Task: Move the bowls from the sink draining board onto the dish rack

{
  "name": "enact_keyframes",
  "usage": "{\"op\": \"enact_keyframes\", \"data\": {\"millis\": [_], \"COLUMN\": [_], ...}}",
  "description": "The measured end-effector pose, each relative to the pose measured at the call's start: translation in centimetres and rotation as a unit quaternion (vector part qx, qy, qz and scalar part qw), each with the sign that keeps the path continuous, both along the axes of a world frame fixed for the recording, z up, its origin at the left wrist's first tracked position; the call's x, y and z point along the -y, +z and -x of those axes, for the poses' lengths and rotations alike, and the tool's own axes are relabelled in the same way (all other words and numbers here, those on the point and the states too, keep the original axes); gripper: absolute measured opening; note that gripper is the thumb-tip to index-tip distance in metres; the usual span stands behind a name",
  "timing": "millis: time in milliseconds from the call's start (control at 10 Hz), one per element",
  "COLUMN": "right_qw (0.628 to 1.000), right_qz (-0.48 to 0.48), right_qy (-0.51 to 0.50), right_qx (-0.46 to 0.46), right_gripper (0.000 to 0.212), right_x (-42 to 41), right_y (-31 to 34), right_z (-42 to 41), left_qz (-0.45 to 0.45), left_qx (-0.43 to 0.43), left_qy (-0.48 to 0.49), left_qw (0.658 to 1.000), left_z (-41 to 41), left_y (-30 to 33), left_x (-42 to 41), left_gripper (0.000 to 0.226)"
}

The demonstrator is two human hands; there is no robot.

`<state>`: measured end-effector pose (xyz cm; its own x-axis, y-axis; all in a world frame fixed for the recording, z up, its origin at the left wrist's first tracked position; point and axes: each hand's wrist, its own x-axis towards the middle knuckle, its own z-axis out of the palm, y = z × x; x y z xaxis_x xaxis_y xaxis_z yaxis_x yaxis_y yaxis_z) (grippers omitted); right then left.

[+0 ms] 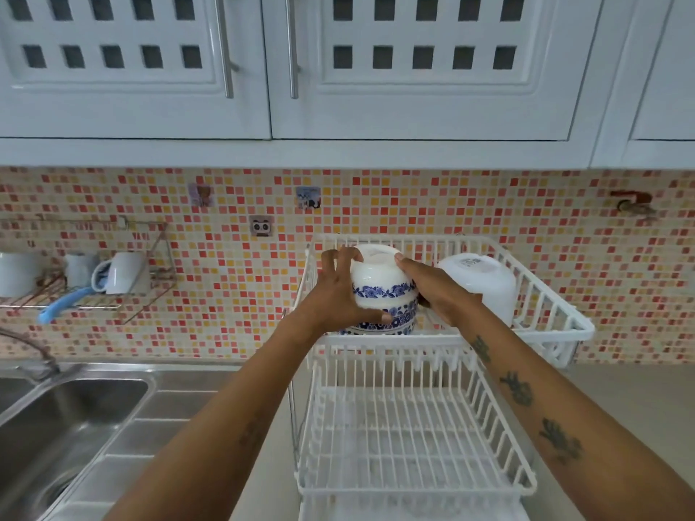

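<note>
Head: both grips [340, 291] [436, 291] cup stacked bowls [380, 291].

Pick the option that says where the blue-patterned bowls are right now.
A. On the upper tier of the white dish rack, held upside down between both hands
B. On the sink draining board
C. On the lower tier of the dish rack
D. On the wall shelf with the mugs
A: the blue-patterned bowls sit inverted and stacked on the dish rack upper tier, with the left hand and right hand on either side.
</note>
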<state>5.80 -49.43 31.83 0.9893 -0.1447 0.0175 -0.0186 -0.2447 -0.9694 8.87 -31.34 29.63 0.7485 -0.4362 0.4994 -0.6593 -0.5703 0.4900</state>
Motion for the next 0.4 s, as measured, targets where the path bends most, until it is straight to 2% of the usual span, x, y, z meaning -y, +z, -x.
{"op": "enact_keyframes", "data": {"millis": [200,400], "right_qw": [0.998,0.96], "right_qz": [0.032,0.198], "right_qy": [-0.015,-0.111], "right_qx": [0.047,0.166], "right_gripper": [0.049,0.043], "right_x": [-0.1,-1.6], "right_y": [0.1,0.2], "right_z": [0.4,1.7], "left_qz": [0.011,-0.001], "left_qx": [-0.021,-0.002], "left_qy": [-0.01,-0.062], "left_qw": [1.0,0.998], "left_z": [-0.3,0.6], "left_y": [-0.1,0.4], "left_x": [-0.2,-1.5], "left_gripper": [0.117,0.112]}}
